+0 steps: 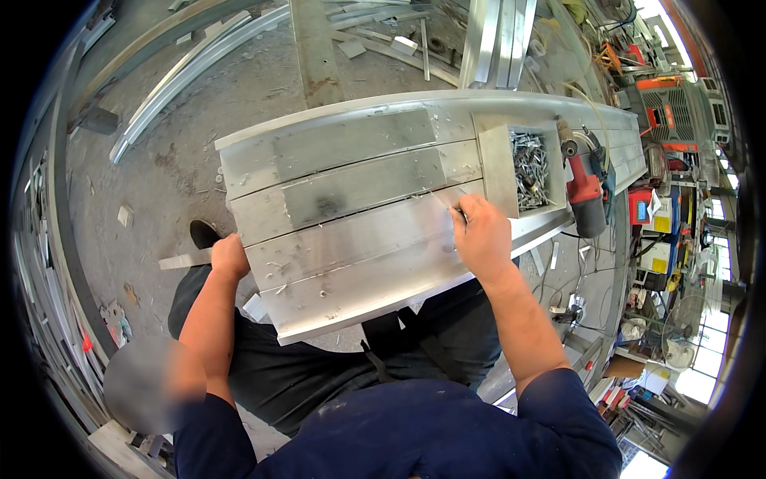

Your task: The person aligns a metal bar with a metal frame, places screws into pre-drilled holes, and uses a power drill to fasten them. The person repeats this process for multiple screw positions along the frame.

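Observation:
Off the left end of the silvery metal bench top (pixel 359 255), my left hand (pixel 230 257) is closed round a flat metal strip (pixel 185 260), which sticks out to the left. My right hand (pixel 483 233) is over the bench's right half with thumb and fingers pinched together. Something small and thin seems to be at its fingertips, too small to name. Just beyond that hand stands a metal box (pixel 498 169) full of small silvery rivets (pixel 530 169). Right of the box is a red and black power tool (pixel 585 190), its nose pointing away from me.
Metal shavings and long seams mark the bench top, and a grey plate (pixel 363 188) lies on it. Aluminium profiles (pixel 199 68) and offcuts litter the floor beyond. Cables (pixel 570 275) run over the floor at right, near crowded shelves (pixel 658 239). My legs are under the near edge.

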Demonstrator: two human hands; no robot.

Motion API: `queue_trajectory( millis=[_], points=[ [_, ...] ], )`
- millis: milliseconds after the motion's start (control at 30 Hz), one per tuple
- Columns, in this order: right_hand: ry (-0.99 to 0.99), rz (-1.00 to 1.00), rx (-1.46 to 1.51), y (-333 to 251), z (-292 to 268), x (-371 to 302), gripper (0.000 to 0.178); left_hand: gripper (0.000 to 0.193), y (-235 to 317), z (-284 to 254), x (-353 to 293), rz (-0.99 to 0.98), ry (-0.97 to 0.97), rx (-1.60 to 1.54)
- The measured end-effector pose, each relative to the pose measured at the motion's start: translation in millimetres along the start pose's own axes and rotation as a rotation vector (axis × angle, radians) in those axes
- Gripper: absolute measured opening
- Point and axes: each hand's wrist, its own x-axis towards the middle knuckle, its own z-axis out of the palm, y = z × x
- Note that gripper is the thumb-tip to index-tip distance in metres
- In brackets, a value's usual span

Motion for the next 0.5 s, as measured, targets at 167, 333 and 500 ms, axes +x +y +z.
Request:
queue_trajectory(
  millis=[167, 333, 500],
  points=[
    [0.015, 0.033, 0.053, 0.8, 3.2, 3.6, 0.01, 0.022, -6.6, 9.4, 3.5, -0.003, -0.006, 0.034],
    [0.034, 0.016, 0.05, 3.3, 5.7, -6.8, 0.01, 0.021, -7.7, 12.1, 3.8, 0.001, 0.012, 0.017],
    [0.022, 0.037, 0.073, 4.5, 3.8, -2.3, 0.011, 0.023, -1.3, 5.9, 3.4, 0.003, 0.008, 0.004]
  ],
)
